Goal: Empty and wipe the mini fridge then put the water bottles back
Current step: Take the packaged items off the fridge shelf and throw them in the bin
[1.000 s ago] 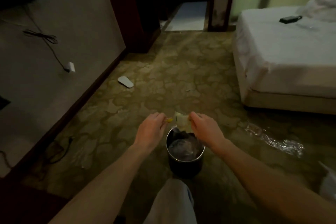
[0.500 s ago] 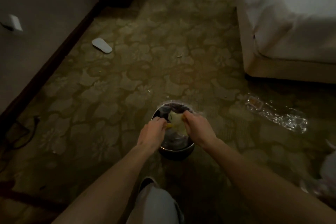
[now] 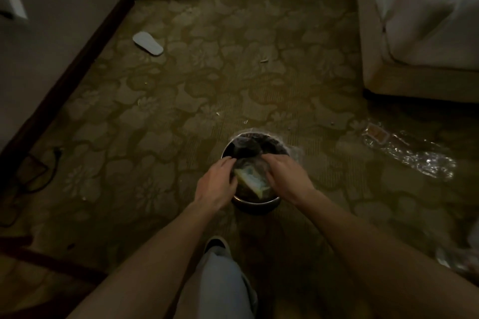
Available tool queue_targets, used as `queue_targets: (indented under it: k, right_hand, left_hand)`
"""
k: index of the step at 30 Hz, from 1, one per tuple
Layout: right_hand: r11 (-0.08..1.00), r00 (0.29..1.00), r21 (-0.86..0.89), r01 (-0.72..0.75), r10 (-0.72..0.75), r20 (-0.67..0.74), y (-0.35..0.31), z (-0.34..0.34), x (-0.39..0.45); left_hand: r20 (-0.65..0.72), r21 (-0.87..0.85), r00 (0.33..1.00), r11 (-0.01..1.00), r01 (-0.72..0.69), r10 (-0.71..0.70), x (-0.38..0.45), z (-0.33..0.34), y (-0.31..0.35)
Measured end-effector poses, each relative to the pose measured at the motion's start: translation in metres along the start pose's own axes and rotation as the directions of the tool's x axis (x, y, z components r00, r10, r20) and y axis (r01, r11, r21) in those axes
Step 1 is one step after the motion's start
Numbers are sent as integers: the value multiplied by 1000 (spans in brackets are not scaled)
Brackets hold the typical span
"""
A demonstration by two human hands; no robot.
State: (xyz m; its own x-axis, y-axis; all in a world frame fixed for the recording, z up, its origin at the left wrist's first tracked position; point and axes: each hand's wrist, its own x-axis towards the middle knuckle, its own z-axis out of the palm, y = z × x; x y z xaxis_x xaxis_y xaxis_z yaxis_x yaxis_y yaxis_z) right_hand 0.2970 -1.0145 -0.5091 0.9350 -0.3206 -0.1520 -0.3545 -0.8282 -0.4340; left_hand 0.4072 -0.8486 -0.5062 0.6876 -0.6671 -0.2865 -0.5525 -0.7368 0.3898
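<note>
At the far left a white plug [image 3: 14,6] is sitting on the wall above a dark baseboard [image 3: 77,59], and a black cord [image 3: 39,171] is lying on the floor just beside that baseboard. A white slipper [image 3: 148,43] is lying sole-up on the patterned carpet [image 3: 181,101], well apart from everything else.

In the middle, a person is bending over a small round bin [image 3: 255,203] that is standing on the carpet. The left hand [image 3: 216,184] is reaching over the bin's left rim with its fingers curled down into the clear liner; whether they are gripping anything cannot be told. A pale, crumpled wrapper [image 3: 250,181] is lying inside the bin between the two hands. The right hand [image 3: 287,177] is reaching in from the right, its fingers bent and pressing into the crinkled liner beside the wrapper; its grip cannot be told either. A trouser leg [image 3: 220,285] and a shoe [image 3: 216,245] are showing below the arms.

To the right, a sheet of clear plastic wrap [image 3: 409,155] is lying on the carpet near the corner of a white bed [image 3: 427,21]. The mini fridge and the water bottles are lying outside this view.
</note>
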Motion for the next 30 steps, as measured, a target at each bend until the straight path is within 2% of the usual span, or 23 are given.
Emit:
queue_targets:
  k: [7, 11, 17, 25, 30]
  right_hand:
    - [979, 991, -153, 133, -134, 5, -56, -40, -13]
    - [968, 982, -173, 184, -190, -15, -104, -74, -29]
    - [921, 935, -229, 313, -342, -97, -189, -126, -67]
    - [834, 836, -283, 474, -527, -151, -312, -185, -114]
    - [746, 724, -308, 591, -659, -205, -392, -206, -145]
  left_hand:
    - [-125, 188, 987, 979, -72, 97, -57, -56, 7]
    - [-194, 276, 979, 961, 0, 55, -102, -97, 1]
    - [-335, 309, 942, 947, 85, 24, -178, -170, 4]
    - [-522, 310, 853, 931, 193, -3, -289, -260, -8]
    - [-633, 300, 774, 915, 270, -20, -363, -309, -22]
